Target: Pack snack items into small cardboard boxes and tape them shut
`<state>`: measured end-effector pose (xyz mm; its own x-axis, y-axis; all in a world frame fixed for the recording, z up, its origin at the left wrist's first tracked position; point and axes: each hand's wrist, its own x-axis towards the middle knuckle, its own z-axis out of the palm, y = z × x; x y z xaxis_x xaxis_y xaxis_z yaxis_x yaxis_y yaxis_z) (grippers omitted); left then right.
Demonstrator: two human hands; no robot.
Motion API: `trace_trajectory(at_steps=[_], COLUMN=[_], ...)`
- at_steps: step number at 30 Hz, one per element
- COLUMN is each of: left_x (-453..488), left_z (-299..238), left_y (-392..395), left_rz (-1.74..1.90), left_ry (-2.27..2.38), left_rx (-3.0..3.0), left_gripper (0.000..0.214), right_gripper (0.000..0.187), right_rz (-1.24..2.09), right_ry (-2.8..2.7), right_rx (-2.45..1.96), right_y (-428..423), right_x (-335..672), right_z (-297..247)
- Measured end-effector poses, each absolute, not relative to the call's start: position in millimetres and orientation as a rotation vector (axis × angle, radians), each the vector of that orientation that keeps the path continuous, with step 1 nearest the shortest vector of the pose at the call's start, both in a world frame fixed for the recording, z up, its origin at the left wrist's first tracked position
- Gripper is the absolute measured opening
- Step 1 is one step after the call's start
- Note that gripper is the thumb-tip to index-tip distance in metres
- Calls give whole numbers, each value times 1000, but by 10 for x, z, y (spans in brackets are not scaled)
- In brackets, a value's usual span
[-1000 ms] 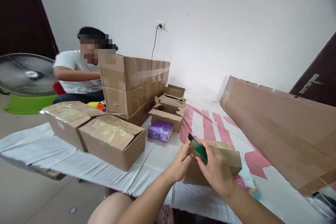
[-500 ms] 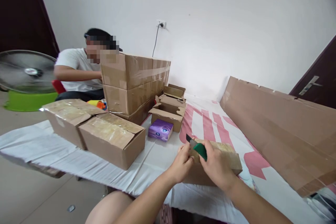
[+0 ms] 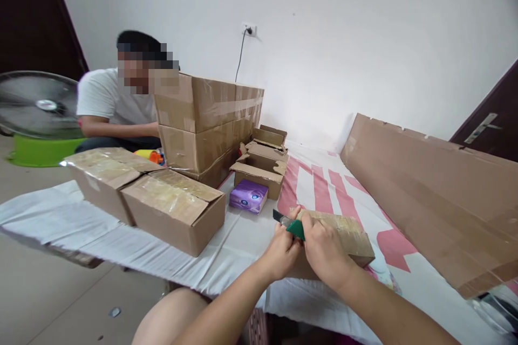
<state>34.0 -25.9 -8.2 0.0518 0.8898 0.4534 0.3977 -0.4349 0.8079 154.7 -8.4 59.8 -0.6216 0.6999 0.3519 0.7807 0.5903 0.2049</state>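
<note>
My right hand (image 3: 324, 242) grips a green-handled utility knife (image 3: 295, 228) over the left end of a cardboard box (image 3: 351, 234). The blade points left and lies just above my left hand (image 3: 282, 248). Curled fingers of that left hand hold the box at its near left end, close to the knife; what the fingertips press on is partly hidden. Yellowish tape runs along the top of this box. To its left, a purple tissue pack (image 3: 248, 197) lies in front of an open cardboard box (image 3: 259, 172).
Two taped boxes (image 3: 174, 205) stand at the left of the cloth-covered table (image 3: 243, 242). Behind them rises a stack of boxes (image 3: 214, 108). A co-worker (image 3: 115, 94) sits beyond it, near a fan (image 3: 40, 105). A large cardboard sheet (image 3: 437, 199) leans on the right.
The knife has swung lower and left, its blade now nearly level over my left hand. My right hand has shifted left with it. The co-worker has leaned slightly left.
</note>
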Motion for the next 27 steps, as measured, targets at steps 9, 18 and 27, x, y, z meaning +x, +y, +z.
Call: trace_trajectory(at_steps=[9, 18, 27], left_x=[311, 372, 391], left_z=[-60, -9, -13], left_y=[-253, -293, -286], left_rz=[1342, 1345, 1439], left_ry=[1318, 1354, 1349], left_rx=[1692, 1708, 1637], left_gripper=[71, 78, 75], right_gripper=[37, 51, 50], right_rz=[104, -268, -493], right_ry=[-2398, -2551, -2432], right_rx=[-1205, -1200, -1221], right_y=[-149, -543, -567], right_x=[2107, 2446, 2348], right_z=[670, 191, -19])
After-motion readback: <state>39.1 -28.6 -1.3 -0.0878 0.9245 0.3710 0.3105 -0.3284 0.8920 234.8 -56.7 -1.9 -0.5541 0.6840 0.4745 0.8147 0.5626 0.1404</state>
